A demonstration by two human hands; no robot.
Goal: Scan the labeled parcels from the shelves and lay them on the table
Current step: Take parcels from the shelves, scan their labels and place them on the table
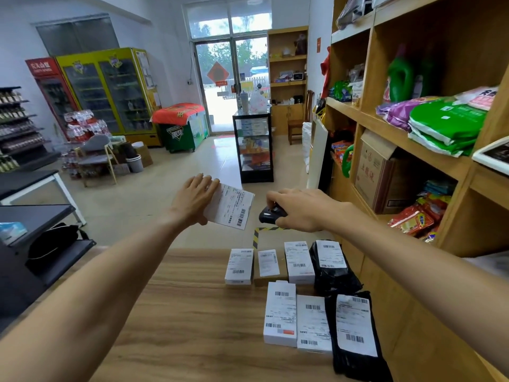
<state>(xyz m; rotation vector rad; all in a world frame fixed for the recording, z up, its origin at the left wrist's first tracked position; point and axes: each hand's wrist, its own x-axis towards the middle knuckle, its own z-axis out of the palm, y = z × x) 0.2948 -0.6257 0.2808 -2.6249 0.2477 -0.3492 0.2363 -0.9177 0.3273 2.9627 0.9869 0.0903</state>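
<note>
Holds one white parcel (pixel 230 206) off the counter (pixel 179 299) in the left grip (pixel 194 199), which pinches it and covers its left part. Clamps the right grip (pixel 300 209) on one black scanner (pixel 271 215), mostly hidden, just beside the parcel. Cannot read the label print. Counts seven on the counter: five boxes (pixel 280 312) and two black bags (pixel 330 279), the nearest cut off.
</note>
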